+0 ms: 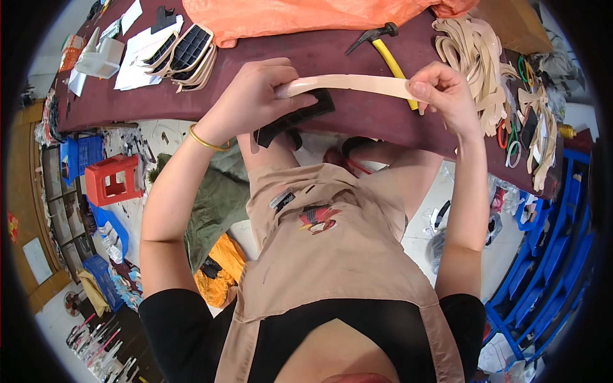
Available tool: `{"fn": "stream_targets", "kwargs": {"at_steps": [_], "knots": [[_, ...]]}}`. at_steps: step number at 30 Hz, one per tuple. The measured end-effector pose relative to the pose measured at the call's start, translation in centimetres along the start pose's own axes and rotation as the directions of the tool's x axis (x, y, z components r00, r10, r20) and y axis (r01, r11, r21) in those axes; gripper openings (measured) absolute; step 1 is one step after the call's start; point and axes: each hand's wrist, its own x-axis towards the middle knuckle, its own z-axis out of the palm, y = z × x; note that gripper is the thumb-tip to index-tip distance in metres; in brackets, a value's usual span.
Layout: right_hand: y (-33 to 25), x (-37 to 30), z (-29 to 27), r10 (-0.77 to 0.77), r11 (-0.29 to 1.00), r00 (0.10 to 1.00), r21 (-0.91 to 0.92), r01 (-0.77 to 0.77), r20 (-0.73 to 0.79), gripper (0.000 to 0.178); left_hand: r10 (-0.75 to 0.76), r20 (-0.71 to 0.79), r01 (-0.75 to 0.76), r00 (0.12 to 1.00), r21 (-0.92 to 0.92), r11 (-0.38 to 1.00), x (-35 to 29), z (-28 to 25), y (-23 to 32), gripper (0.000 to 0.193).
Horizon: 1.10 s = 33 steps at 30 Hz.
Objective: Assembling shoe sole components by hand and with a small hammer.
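A beige leather-like strip (357, 82) is stretched between my two hands above the near edge of the table. My left hand (258, 96), with a gold-coloured bangle on its wrist, is closed around the strip's left end. My right hand (446, 96) pinches the other end between thumb and fingers. Directly under my left hand is a black piece with a grid pattern (303, 117); its upper part is hidden, and whether that hand grips it too I cannot tell. Behind the strip lies a hammer (387, 56) with a yellow handle.
On the dark red table (281, 48) are stacked grid-patterned black pieces (191, 50), a white bottle (101, 56) and an orange sheet (306, 16). A heap of beige strips (466, 48) and several scissors (513, 145) lie at right. Below stand a red stool (113, 180) and blue racks (543, 262).
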Motion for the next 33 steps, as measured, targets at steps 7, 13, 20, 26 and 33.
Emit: {"fn": "stream_targets", "kwargs": {"at_steps": [7, 13, 20, 26, 33], "knots": [[3.2, -0.4, 4.1, -0.019, 0.972, 1.0, 0.233, 0.021, -0.01, 0.012, -0.182, -0.196, 0.119, 0.964, -0.295, 0.948, -2.1, 0.6, 0.1, 0.023], [4.6, -0.1, 7.9, -0.016, 0.923, 1.0, 0.384, 0.005, 0.027, 0.013, -0.362, -0.3, 0.138, 0.883, -0.571, 0.809, -3.9, 2.7, -0.7, 0.021], [4.4, -0.4, 9.0, 0.038, 0.9, 0.999, 0.434, -0.039, 0.012, 0.014, -0.443, -0.399, 0.069, 0.803, -0.676, 0.734, -4.5, 4.1, -1.0, 0.024], [1.8, 0.6, 5.8, -0.037, 0.987, 0.999, 0.157, 0.034, 0.018, 0.014, -0.452, -0.3, 0.199, 0.84, -0.604, 0.772, -5.4, 3.9, -1.2, 0.024], [3.4, -0.5, 8.0, 0.083, 0.941, 0.996, 0.327, -0.091, 0.039, 0.013, -0.47, -0.359, 0.095, 0.806, -0.706, 0.702, -4.9, 4.5, -1.2, 0.019]]}}
